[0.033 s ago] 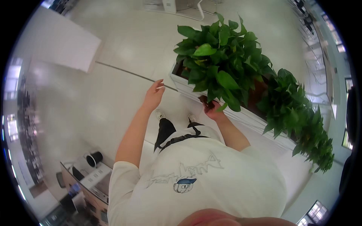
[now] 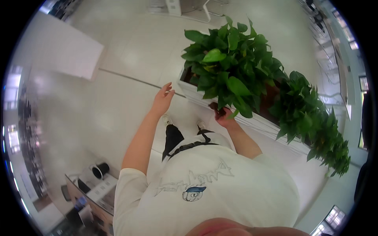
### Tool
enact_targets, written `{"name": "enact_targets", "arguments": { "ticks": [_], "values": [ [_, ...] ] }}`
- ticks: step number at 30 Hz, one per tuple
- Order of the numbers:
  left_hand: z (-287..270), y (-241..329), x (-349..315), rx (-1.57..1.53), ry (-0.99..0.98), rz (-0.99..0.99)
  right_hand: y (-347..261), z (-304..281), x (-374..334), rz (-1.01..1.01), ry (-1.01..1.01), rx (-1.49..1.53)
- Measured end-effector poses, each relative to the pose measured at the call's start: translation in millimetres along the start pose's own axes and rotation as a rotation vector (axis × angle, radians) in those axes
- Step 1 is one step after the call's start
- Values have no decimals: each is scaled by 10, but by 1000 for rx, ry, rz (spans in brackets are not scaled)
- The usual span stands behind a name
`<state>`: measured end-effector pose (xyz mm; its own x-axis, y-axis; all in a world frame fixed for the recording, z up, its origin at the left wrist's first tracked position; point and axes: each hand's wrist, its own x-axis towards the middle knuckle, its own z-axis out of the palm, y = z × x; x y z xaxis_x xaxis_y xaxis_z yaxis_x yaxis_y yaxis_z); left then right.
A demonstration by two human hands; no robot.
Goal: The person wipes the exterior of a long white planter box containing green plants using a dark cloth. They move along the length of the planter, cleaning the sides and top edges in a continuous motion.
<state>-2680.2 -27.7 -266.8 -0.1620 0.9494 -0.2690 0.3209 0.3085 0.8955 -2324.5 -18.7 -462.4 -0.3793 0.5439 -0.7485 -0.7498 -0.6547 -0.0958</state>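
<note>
My right hand point(image 2: 225, 117) is at the near side of a long white planter box point(image 2: 193, 91), just under its overhanging leaves. Its fingers are closed on a small dark brown thing that looks like a crumpled dried leaf point(image 2: 215, 106); leaves hide part of the grip. A bushy green potted plant point(image 2: 236, 67) with broad leaves fills the near end of the box. Left of the box, my left hand point(image 2: 162, 101) hangs in the air above the floor, holding nothing, its fingers apart.
More leafy plants point(image 2: 305, 114) run along the planter to the right. A white panel-like surface point(image 2: 75, 45) stands at upper left. At lower left are a desk point(image 2: 92, 198) and a black-and-white bin point(image 2: 100, 169). A dark line point(image 2: 126, 76) crosses the pale floor.
</note>
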Motion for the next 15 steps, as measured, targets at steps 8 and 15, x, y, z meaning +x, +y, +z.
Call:
{"name": "enact_targets", "arguments": {
  "ticks": [8, 15],
  "values": [
    [77, 19, 1017, -144, -287, -8, 316, 432, -64, -71, -52, -11],
    [-203, 342, 1184, -6, -510, -58, 1546, 1405, 1049, -4, -48, 149]
  ]
}}
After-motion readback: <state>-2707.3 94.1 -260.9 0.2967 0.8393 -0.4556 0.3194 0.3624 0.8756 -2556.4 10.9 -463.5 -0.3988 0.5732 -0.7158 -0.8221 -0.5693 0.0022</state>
